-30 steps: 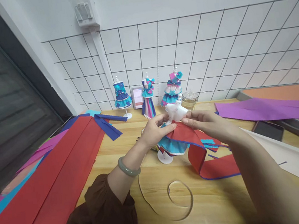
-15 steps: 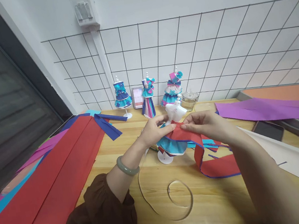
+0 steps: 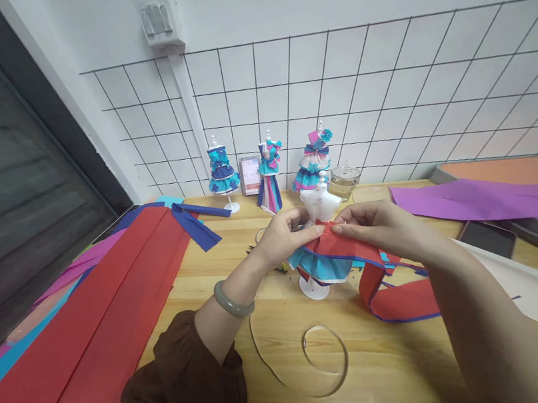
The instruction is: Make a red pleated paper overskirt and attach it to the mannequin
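A small white dress form (image 3: pixel 320 203) stands on a round white base, with a light blue ruffled skirt (image 3: pixel 327 267) around it. Over the skirt lies a red fabric strip (image 3: pixel 339 245) with a blue edge; its free end loops down to the table at the right. My left hand (image 3: pixel 287 234) is closed, thumb pressing the strip's top edge at the form's waist. Right beside it, my right hand (image 3: pixel 366 224) pinches the gathered red fabric between thumb and fingers. The form's waist is partly hidden by both hands.
Three dressed miniature forms (image 3: pixel 223 174) and a glass bowl (image 3: pixel 344 182) stand along the wall. Red fabric (image 3: pixel 89 316) spreads over the left side. A thin coiled ribbon (image 3: pixel 346 358) lies in front. Scissors, partly hidden, lie behind my left wrist. At right are purple fabric (image 3: pixel 476 201) and a phone (image 3: pixel 487 238).
The dress form and both hands have shifted slightly to the right in view. My hands keep hold of the red strip at the waist, and its hanging loop has moved a little right.
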`<state>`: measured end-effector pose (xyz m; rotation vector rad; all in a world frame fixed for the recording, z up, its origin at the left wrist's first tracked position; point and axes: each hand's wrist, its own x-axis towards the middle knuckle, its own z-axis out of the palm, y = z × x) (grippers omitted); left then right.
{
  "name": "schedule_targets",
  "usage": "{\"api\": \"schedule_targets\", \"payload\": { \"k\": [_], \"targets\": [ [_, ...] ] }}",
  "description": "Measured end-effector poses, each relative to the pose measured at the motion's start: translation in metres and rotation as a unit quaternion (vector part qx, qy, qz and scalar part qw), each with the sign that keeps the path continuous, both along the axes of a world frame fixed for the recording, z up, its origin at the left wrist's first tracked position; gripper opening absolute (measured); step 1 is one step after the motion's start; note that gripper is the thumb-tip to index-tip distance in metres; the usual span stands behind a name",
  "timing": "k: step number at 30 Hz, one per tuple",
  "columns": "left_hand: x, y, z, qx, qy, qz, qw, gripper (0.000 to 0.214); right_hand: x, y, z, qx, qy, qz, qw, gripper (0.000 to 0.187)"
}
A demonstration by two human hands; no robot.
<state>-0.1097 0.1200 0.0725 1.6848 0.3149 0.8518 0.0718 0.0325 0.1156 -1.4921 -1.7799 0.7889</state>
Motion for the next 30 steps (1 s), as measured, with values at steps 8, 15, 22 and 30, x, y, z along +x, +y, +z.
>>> {"api": "schedule_targets", "payload": {
  "k": [8,15,22,30],
  "targets": [
    [-0.0017,-0.0012,0.0006,0.018,0.017,0.009,1.0,0.041,-0.0014,-0.0031,0.0021,-0.003,-0.037,-0.022,0.999,0.036],
    [0.0001,-0.0014,-0.0011,0.022,0.009,0.023,0.999,0.037,-0.0023,-0.0089,0.0048,0.002,-0.013,0.018,1.0,0.032],
    [-0.0004,-0.0039,0.0024,0.023,0.019,0.004,1.0,0.035,-0.0023,-0.0097,0.0051,0.014,0.002,0.023,1.0,0.029],
    [-0.004,-0.0042,0.0064,0.038,0.039,-0.032,0.998,0.034,-0.0053,-0.0091,0.0067,0.015,-0.017,-0.016,1.0,0.034]
  ]
}}
